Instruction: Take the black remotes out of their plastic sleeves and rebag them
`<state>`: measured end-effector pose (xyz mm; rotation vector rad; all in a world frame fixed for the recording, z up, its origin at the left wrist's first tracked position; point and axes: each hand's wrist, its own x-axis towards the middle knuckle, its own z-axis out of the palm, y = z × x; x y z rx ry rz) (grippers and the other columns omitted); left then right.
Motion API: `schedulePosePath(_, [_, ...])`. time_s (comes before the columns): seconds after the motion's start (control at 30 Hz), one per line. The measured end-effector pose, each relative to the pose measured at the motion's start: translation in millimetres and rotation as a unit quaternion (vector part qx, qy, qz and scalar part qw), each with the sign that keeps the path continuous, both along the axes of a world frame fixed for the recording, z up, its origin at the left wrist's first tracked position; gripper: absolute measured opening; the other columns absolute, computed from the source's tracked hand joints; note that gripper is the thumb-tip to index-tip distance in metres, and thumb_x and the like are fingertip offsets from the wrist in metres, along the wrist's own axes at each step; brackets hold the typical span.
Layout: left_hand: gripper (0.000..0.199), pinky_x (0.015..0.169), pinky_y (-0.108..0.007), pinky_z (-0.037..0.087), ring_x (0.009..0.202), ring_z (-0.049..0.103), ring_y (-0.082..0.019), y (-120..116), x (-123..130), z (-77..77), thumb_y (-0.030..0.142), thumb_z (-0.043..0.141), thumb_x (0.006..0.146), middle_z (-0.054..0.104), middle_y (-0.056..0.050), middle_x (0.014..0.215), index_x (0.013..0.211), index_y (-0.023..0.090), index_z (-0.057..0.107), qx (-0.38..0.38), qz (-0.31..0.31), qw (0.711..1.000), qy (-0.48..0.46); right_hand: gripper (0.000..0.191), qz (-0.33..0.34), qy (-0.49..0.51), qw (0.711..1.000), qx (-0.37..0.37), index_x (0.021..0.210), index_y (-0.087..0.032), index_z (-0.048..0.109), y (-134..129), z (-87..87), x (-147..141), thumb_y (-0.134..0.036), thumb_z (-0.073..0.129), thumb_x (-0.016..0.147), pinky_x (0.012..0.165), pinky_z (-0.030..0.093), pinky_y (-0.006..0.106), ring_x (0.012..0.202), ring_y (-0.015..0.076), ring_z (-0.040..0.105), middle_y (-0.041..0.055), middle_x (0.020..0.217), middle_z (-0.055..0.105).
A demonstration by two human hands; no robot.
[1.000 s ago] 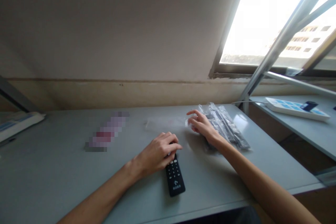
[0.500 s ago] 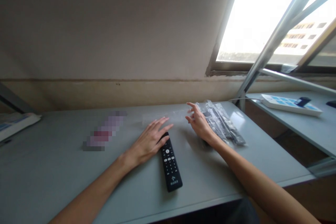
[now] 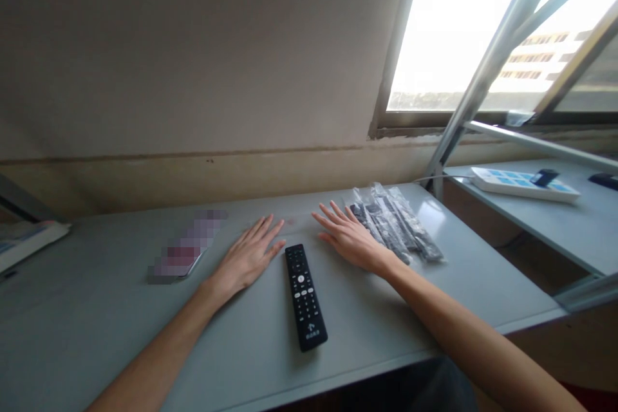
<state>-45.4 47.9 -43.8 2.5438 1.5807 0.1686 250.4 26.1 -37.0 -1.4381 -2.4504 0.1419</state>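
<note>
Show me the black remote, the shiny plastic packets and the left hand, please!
Black remote (image 3: 306, 298): head view, middle of its button face.
Plastic packets (image 3: 396, 221): head view, middle of the bundle.
Left hand (image 3: 247, 256): head view, back of the hand.

The head camera looks forward and down across the desk.

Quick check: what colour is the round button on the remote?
The round button is white, set in the black remote; the head view shows it.
</note>
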Motion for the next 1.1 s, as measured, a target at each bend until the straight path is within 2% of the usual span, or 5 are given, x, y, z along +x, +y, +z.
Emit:
schedulePosePath(0.23, [0.075, 0.129, -0.051, 0.019, 0.162, 0.014, -0.03, 4, -5, -3.5, 0.072, 0.024, 0.103, 0.013, -0.007, 0.175, 0.166, 0.031, 0.025, 0.002, -0.014, 1.0, 0.006, 0.058, -0.006, -0.023, 0.999, -0.035, 0.162, -0.026, 0.041, 0, -2.3, 0, -0.051, 0.041, 0.11, 0.124, 0.032, 0.05, 0.157, 0.0349, 0.03, 0.0143, 0.17, 0.033])
schedulePosePath(0.43, [0.073, 0.128, -0.051, 0.022, 0.161, 0.018, -0.03, 3, -4, -0.4, 0.071, 0.026, 0.104, 0.017, -0.007, 0.174, 0.165, 0.031, 0.028, 0.001, -0.014, 1.0, 0.006, 0.053, -0.013, -0.046, 0.999, -0.019, 0.159, -0.026, 0.046, 1, 2.0, -2, -0.045, 0.045, 0.11, 0.119, 0.039, 0.048, 0.153, 0.0342, 0.039, 0.0167, 0.166, 0.04])
schedulePosePath(0.6, [0.069, 0.127, -0.053, 0.023, 0.161, 0.019, -0.032, -2, -1, 4.6, 0.066, 0.027, 0.106, 0.02, -0.01, 0.173, 0.164, 0.029, 0.033, 0.006, -0.019, 1.0, 0.002, 0.045, -0.022, -0.055, 0.998, 0.006, 0.152, -0.026, 0.055, -2, 14.5, -7, -0.03, 0.048, 0.108, 0.109, 0.047, 0.041, 0.14, 0.0296, 0.055, 0.0144, 0.151, 0.057])
schedulePosePath(0.83, [0.064, 0.128, -0.057, 0.018, 0.162, 0.01, -0.033, 1, -1, -3.6, 0.063, 0.033, 0.105, 0.017, -0.006, 0.174, 0.163, 0.035, 0.035, 0.049, -0.011, 0.999, -0.007, 0.032, -0.166, -0.097, 0.975, 0.108, 0.126, -0.019, 0.069, -41, 28.3, 23, -0.017, 0.05, 0.1, 0.097, 0.045, 0.046, 0.112, 0.0337, 0.059, 0.0169, 0.117, 0.069])
schedulePosePath(1.1, [0.056, 0.129, -0.058, 0.018, 0.162, 0.012, -0.029, -1, 7, -5.6, 0.042, 0.034, 0.108, 0.023, -0.007, 0.174, 0.162, 0.03, 0.039, 0.104, -0.052, 0.992, -0.039, 0.027, -0.169, -0.077, 0.978, 0.095, 0.113, -0.02, 0.073, -74, 14.0, 23, -0.022, 0.049, 0.103, 0.1, 0.044, 0.047, 0.117, 0.0336, 0.057, 0.0145, 0.133, 0.067])
